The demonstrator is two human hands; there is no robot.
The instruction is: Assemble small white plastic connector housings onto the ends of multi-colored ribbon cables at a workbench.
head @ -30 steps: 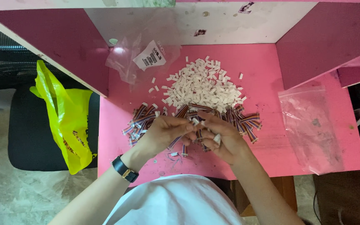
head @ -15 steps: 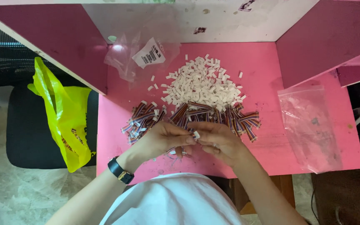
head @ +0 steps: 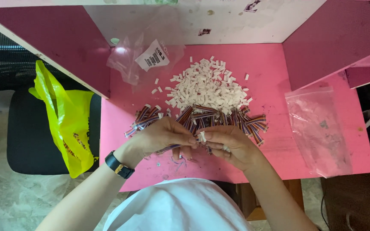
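— What has been altered since a second ago?

— The hands have been brought lower and closer to the body. A small white connector (head: 202,136) is now pinched between the fingertips of the left hand (head: 164,136) and the right hand (head: 228,145), with a short ribbon cable (head: 171,148) gripped under the left fingers (its far end is hidden).

— And what is meant by that?

— It is judged that one connector is being pressed onto one cable; the white connector pile (head: 206,87) and the row of striped cables (head: 202,117) appear hardly reduced.

— How much room is left?

— The hands are held just inside the near edge of the pink table (head: 279,154). Pink side walls (head: 65,51) close in both sides, a clear bag (head: 320,130) lies to the right, and a yellow bag (head: 67,124) hangs off the left edge.
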